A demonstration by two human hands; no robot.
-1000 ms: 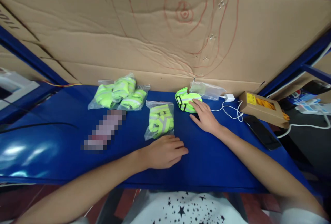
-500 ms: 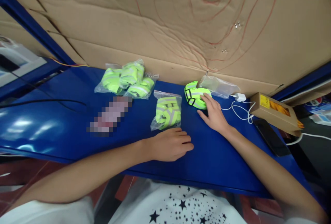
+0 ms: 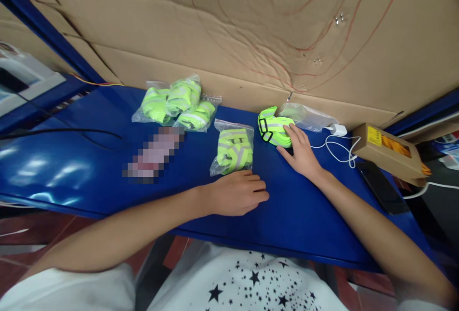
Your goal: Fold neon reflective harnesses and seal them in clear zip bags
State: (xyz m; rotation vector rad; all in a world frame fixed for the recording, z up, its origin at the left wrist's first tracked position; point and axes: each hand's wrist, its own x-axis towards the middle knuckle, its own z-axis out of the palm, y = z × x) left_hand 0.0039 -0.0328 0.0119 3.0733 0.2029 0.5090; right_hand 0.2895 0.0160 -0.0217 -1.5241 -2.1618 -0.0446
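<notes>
My right hand (image 3: 301, 154) rests its fingertips on the right end of a folded neon-yellow reflective strap (image 3: 274, 127) with black buckles. Its thumb stands apart from the fingers, on the blue tabletop. My left hand (image 3: 241, 193) lies palm down with the fingers curled in, and nothing sticks out of it; the palm is hidden. Just beyond it is a clear zip bag (image 3: 234, 148) holding another folded yellow strap. Behind the loose strap, an emptied-looking clear plastic bag (image 3: 308, 117) lies flat against the cardboard.
Several bagged yellow straps (image 3: 182, 100) are heaped at the back left. A blurred-out flat item (image 3: 154, 153) lies before them. To the right are a white charger (image 3: 338, 130) with its cable, a cardboard box (image 3: 389, 150) and a black phone (image 3: 382, 186). A cardboard wall (image 3: 161, 28) stands behind.
The view has tilted slightly, so the table's things sit a little higher. Both hands keep nearly the same places, the right one still on the strap.
</notes>
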